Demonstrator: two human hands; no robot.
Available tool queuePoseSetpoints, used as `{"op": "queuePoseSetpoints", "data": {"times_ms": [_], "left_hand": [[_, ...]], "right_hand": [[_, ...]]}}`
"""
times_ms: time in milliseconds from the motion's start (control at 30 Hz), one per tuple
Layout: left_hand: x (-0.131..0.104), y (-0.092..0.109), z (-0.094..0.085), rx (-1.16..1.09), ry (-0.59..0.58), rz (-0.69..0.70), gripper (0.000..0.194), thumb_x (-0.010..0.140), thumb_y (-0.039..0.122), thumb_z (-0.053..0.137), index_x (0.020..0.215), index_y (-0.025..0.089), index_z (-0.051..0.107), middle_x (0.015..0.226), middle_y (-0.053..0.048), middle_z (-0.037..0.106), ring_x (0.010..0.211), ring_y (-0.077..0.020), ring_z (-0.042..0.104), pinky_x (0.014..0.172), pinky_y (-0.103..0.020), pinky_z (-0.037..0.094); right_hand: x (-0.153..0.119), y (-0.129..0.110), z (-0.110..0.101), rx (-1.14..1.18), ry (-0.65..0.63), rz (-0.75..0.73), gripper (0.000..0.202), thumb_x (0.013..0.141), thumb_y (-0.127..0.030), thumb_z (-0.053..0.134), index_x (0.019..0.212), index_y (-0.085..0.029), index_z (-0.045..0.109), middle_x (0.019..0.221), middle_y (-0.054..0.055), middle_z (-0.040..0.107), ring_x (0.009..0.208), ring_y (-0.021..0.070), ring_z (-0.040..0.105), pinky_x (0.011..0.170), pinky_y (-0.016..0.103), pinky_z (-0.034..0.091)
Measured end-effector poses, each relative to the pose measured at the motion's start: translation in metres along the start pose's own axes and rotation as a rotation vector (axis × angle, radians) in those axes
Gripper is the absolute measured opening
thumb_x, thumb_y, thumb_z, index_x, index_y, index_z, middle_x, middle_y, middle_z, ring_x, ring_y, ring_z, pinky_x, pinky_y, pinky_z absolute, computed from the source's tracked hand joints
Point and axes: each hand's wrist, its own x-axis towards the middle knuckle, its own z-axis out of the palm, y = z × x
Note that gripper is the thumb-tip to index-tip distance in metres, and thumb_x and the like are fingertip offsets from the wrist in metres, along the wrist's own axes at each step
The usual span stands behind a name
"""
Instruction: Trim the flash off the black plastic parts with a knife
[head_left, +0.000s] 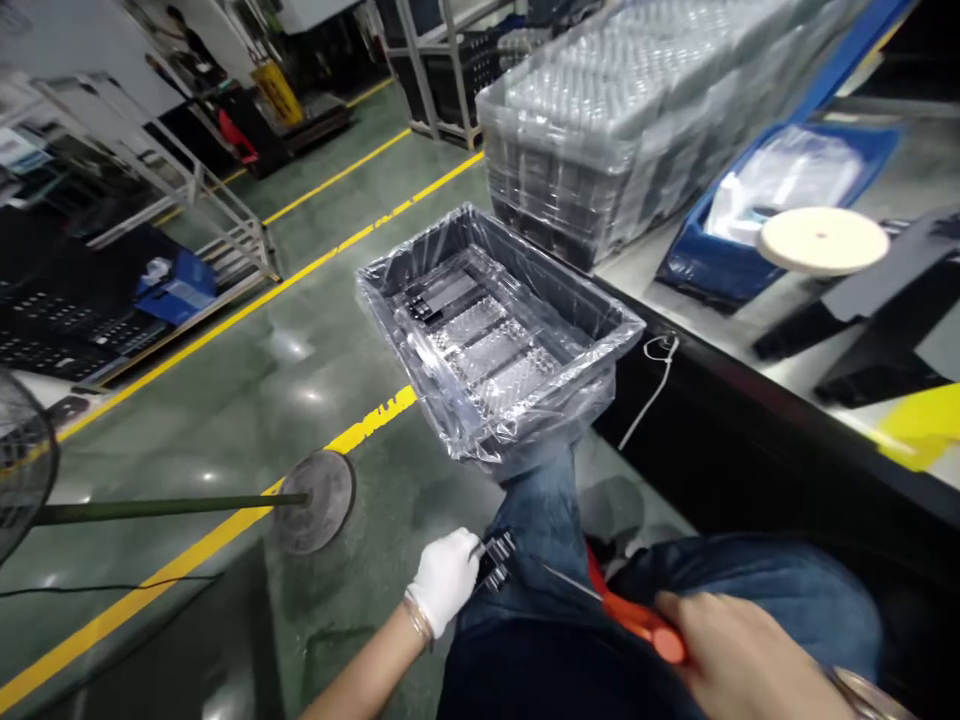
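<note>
Resting in the gloved left grip [445, 578], just above the person's denim-clad leg [544, 510], is a small dark part [496, 560] with bright metal-looking bits along its outer side. The grip pinches it by its near edge, fingers closed around it. It looks light and stiff, probably hard plastic with metal in it; smooth faces could slide a little against glove fabric, and the projecting bits may be the fragile side, so the plain edge or body seems the better place to hold. Blur hides finer detail.

To the right, the bare right grip [739, 640] is clenched on an orange-handled tool [637, 615], its thin metal tip [574, 582] pointing toward the part but apart from it. The tool should handle as light and rigid, best held by the thick handle.

Beyond the hands is a dark bin [540, 265] draped in clear plastic, with silvery pieces [480, 325] in it. Right of it, the worktop [724, 355] carries a blue bin [720, 260] and a cream disc [823, 240]. Leftward, a round stand base [315, 500] sits on the green floor [262, 430].
</note>
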Motion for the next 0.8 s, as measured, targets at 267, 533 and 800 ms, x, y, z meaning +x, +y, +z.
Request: {"op": "queuePoseSetpoints", "data": {"times_ms": [267, 533, 800], "left_hand": [[0.000, -0.004, 0.006, 0.036, 0.003, -0.009, 0.036, 0.095, 0.012, 0.039, 0.108, 0.012, 0.073, 0.109, -0.014, 0.074, 0.108, -0.0287, 0.069, 0.100, -0.038, 0.050], [-0.003, 0.000, 0.005, 0.045, -0.019, -0.017, 0.038, 0.092, 0.010, 0.037, 0.105, 0.013, 0.072, 0.108, -0.014, 0.073, 0.106, -0.0303, 0.069, 0.099, -0.041, 0.050], [-0.001, -0.005, 0.005, -0.053, -0.032, -0.073, 0.041, 0.096, 0.017, 0.038, 0.119, 0.013, 0.071, 0.124, -0.016, 0.071, 0.116, -0.0306, 0.066, 0.106, -0.040, 0.046]], "right_hand": [[0.021, -0.018, -0.007, -0.012, -0.004, 0.020, 0.030, 0.088, -0.008, 0.049, 0.101, -0.010, 0.076, 0.102, 0.019, 0.077, 0.101, 0.0364, 0.073, 0.085, 0.041, 0.051], [0.037, -0.022, -0.001, -0.008, 0.008, 0.018, 0.028, 0.086, -0.008, 0.052, 0.100, -0.009, 0.077, 0.101, 0.020, 0.077, 0.102, 0.0364, 0.073, 0.085, 0.039, 0.051], [0.006, 0.000, -0.011, 0.021, 0.018, -0.049, 0.016, 0.081, -0.018, 0.062, 0.082, -0.024, 0.077, 0.082, 0.005, 0.078, 0.081, 0.0244, 0.075, 0.067, 0.027, 0.048]]}}
